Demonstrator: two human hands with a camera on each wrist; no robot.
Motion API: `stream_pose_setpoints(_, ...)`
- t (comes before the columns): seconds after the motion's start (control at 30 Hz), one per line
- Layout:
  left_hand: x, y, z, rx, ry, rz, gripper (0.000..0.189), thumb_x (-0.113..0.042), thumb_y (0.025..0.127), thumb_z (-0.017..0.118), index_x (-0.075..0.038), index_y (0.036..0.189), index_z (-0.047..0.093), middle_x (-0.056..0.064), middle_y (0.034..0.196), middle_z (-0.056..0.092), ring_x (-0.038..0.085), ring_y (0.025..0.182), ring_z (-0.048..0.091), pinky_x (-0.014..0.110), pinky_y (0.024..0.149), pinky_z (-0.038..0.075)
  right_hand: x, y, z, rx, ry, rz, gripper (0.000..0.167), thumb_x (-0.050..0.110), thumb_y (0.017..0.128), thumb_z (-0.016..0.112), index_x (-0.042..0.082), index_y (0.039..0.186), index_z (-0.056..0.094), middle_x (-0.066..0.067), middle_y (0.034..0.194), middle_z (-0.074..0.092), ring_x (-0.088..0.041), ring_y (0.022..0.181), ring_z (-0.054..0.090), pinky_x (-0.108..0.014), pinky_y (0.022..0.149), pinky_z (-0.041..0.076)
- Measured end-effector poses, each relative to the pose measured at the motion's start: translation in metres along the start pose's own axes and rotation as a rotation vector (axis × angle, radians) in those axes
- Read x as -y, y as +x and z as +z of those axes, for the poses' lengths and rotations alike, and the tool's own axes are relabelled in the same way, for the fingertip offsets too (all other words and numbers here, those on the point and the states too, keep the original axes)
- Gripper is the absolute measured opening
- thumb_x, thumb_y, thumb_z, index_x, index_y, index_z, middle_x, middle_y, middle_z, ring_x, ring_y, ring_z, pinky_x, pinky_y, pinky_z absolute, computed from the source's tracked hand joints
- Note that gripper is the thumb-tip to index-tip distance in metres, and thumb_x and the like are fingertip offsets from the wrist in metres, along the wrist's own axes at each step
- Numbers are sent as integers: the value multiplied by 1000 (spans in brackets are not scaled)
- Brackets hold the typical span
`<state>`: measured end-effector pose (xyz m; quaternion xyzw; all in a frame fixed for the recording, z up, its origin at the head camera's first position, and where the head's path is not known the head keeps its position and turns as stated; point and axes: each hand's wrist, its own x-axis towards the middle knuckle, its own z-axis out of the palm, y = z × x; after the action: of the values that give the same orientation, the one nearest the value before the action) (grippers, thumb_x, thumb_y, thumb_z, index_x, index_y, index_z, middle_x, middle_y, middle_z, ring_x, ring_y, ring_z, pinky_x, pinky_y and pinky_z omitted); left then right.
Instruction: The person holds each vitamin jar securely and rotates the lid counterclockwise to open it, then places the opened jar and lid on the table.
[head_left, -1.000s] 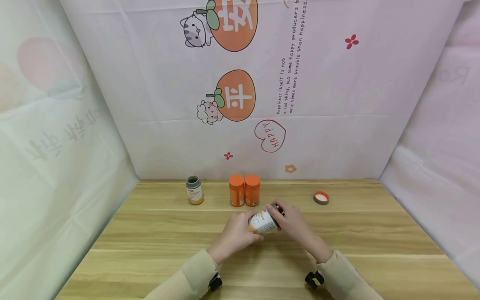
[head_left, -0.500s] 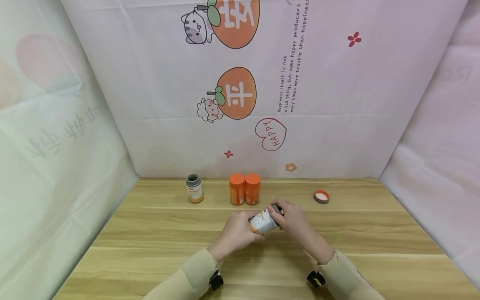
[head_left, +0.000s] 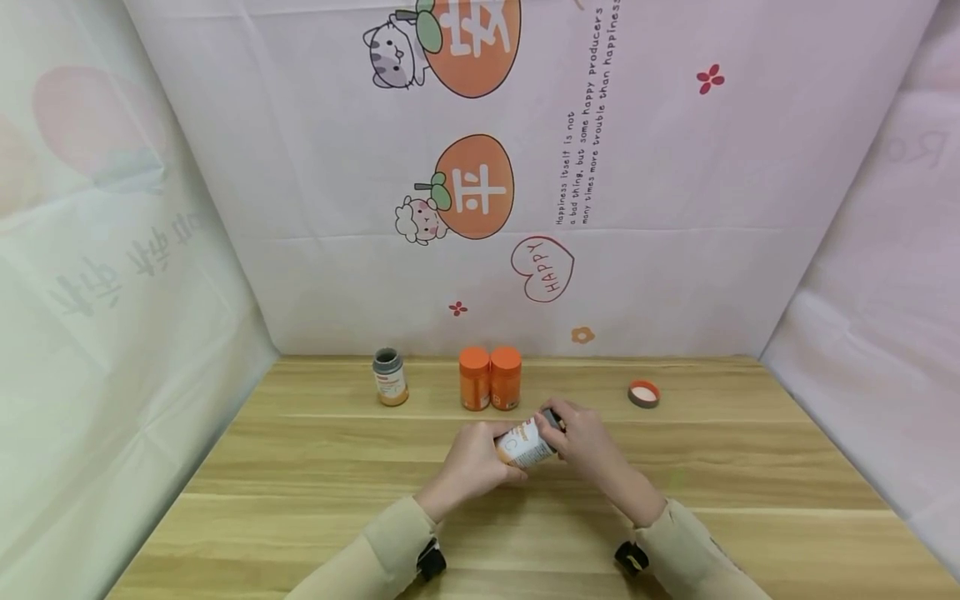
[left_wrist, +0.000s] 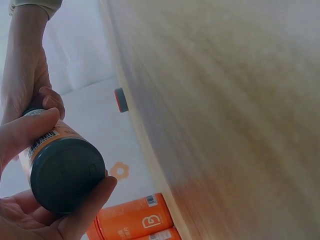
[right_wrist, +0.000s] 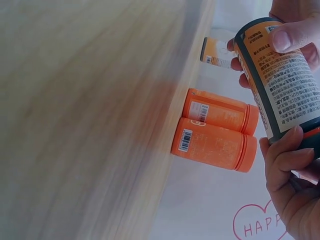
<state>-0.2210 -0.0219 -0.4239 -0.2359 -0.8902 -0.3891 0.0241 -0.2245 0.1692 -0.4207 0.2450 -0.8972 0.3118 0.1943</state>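
Note:
A pill bottle (head_left: 525, 444) with a white and orange label is held tilted above the middle of the table. Its body lies in my left hand (head_left: 472, 467), thumb across the label; the dark base (left_wrist: 67, 175) faces the left wrist camera. At the other end, my right hand (head_left: 588, 442) grips around the dark neck and cap area, its fingers (right_wrist: 287, 160) curled there. A thin red-orange band (right_wrist: 313, 132) shows beside those fingers. My right hand hides most of that end.
Behind the hands, two orange bottles (head_left: 474, 383) with orange lids stand side by side. An uncapped bottle (head_left: 390, 385) with a grey neck stands to their left. A grey and orange cap (head_left: 644, 393) lies at the back right, white inside up. Cloth walls enclose the wooden table (head_left: 322, 467).
The head view has shifted slightly, so things on the table sit a little higher in it. Both hands stay on the tilted bottle, with almost no movement.

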Motion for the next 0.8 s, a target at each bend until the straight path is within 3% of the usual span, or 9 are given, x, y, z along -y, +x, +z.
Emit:
stream_pose_setpoints(0.1, 0, 0, 0, 5, -2, -1, 61, -19, 59, 89, -10, 116, 68, 0, 97, 71, 5, 76, 57, 20, 65, 46, -1, 0, 0, -10, -19, -31, 10, 16, 94, 56, 6, 93, 60, -6, 77, 61, 3, 47, 44, -12, 39, 38)
stream_pose_setpoints(0.27, 2, 1, 0, 5, -11, 8, 60, -20, 59, 89, -10, 114, 68, -1, 97, 71, 7, 77, 58, 20, 65, 46, -6, 0, 1, -61, -159, -206, 7, 10, 90, 59, 4, 94, 60, -7, 77, 62, -4, 53, 47, -10, 42, 37)
stream_pose_setpoints(0.43, 2, 1, 0, 6, -12, 18, 60, -20, 58, 89, -10, 114, 69, 0, 96, 71, 7, 75, 59, 19, 64, 46, -8, 0, 1, -84, -184, -253, 4, 8, 90, 59, 4, 92, 58, -7, 76, 61, -6, 54, 47, -9, 43, 36)
stream_pose_setpoints(0.57, 2, 2, -1, 15, -25, 19, 60, -20, 57, 89, -11, 113, 69, -1, 94, 71, 6, 74, 58, 19, 63, 46, -7, -1, 1, -46, -121, -176, 6, 10, 92, 57, 5, 92, 59, -6, 76, 60, -3, 52, 45, -10, 42, 37)
stream_pose_setpoints(0.7, 3, 3, -1, 28, -48, 12, 58, -20, 58, 88, -12, 112, 70, -2, 92, 71, 7, 73, 59, 20, 62, 46, -6, -1, 1, 18, 22, 6, 13, 18, 95, 54, 7, 93, 59, -3, 74, 58, 1, 46, 43, -14, 39, 39)
stream_pose_setpoints(0.8, 4, 3, -1, 38, -59, 8, 56, -20, 58, 88, -12, 110, 71, -3, 90, 71, 7, 73, 59, 20, 62, 47, -5, -1, 1, 47, 51, 82, 16, 22, 95, 53, 8, 94, 60, -2, 73, 57, 0, 45, 43, -16, 39, 40)
